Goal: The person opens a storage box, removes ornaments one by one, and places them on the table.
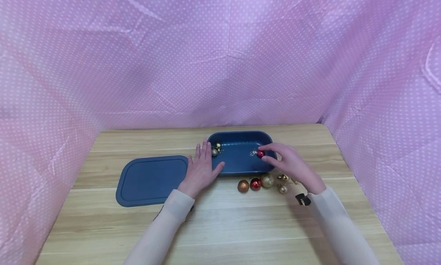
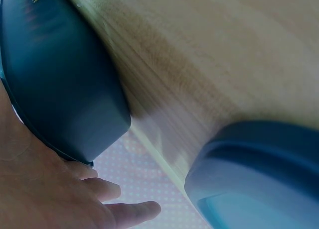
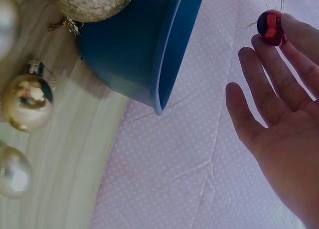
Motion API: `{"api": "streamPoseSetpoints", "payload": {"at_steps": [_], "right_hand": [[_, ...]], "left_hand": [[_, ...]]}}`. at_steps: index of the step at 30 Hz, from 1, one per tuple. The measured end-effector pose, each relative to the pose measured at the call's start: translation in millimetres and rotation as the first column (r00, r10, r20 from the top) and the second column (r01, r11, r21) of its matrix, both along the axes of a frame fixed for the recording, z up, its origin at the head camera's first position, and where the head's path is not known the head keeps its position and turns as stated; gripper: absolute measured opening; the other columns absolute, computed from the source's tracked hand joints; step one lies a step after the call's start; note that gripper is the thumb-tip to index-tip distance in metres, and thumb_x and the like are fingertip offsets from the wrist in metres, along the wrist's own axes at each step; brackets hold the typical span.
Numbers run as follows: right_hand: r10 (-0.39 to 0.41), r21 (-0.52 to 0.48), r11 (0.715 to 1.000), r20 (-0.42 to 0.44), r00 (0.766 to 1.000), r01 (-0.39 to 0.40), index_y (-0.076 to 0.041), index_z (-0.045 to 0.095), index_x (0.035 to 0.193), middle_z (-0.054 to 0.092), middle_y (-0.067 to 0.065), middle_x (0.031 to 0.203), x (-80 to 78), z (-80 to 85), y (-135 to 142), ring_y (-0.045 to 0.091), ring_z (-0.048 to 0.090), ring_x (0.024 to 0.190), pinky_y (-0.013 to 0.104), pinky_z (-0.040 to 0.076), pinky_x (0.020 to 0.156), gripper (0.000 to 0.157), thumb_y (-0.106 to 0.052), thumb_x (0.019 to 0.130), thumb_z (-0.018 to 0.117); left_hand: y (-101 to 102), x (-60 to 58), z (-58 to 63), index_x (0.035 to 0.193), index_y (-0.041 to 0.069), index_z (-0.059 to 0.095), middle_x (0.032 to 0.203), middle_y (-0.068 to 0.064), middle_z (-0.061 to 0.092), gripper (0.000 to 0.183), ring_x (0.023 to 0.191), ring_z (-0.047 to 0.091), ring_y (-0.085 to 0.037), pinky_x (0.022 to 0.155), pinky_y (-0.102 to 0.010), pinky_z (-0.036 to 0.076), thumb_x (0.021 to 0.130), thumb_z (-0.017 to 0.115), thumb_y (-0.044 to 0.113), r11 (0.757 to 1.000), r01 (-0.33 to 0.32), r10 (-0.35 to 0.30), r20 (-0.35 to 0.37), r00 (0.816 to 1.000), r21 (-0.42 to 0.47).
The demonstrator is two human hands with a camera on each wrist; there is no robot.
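Between thumb and fingertips, my right hand (image 1: 287, 161) pinches a small red Christmas ball (image 3: 270, 28) with a wire hanger and a bit of gold string. In the head view it is over the right end of a dark blue oblong box (image 1: 237, 157). My left hand (image 1: 201, 168) lies with straight, spread fingers against the box's left rim. Beside those fingers, small gold balls (image 1: 218, 146) sit inside the box. The left wrist view shows the palm along the box's outer side (image 2: 65, 79).
A blue lid (image 1: 151, 180) lies flat to the left of the box. On the wooden table (image 1: 227, 226), in front of the box, are a copper ball (image 1: 243, 186), a red ball (image 1: 255, 184), a glittery gold ball (image 1: 267, 180) and several smaller gold ones (image 3: 29, 102). Pink dotted cloth (image 1: 213, 66) hangs around.
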State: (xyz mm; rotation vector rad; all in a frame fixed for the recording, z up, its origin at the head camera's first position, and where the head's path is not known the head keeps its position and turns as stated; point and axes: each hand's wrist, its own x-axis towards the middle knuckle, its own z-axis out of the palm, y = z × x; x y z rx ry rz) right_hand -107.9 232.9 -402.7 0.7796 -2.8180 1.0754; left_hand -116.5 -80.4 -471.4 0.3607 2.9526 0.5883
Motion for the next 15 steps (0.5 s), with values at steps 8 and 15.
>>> {"api": "streamPoseSetpoints", "payload": {"at_steps": [8, 15], "right_hand": [[-0.043, -0.013, 0.999, -0.047, 0.998, 0.043, -0.006, 0.073, 0.127, 0.074, 0.009, 0.123, 18.6, -6.9, 7.0, 0.032, 0.067, 0.117, 0.054, 0.051, 0.1, 0.032, -0.013, 0.096, 0.075], [-0.082, -0.028, 0.996, -0.063, 0.995, 0.081, -0.007, 0.073, 0.126, 0.074, 0.009, 0.123, 32.7, -16.1, 13.4, 0.034, 0.068, 0.117, 0.057, 0.051, 0.099, 0.031, -0.013, 0.096, 0.075]], "left_hand": [[1.2, 0.7, 1.6, 0.166, 0.003, 0.008, 0.174, -0.013, 0.003, 0.094, 0.158, 0.007, -0.039, 0.118, -0.07, 0.017, 0.103, 0.044, 0.064, 1.0, -0.001, 0.001, 0.002, 1.0, -0.006], [0.9, 1.0, 2.2, 0.166, 0.003, 0.007, 0.174, -0.013, 0.002, 0.094, 0.158, 0.006, -0.039, 0.118, -0.07, 0.017, 0.103, 0.044, 0.064, 1.0, 0.001, -0.001, 0.01, 1.0, -0.011]]}}
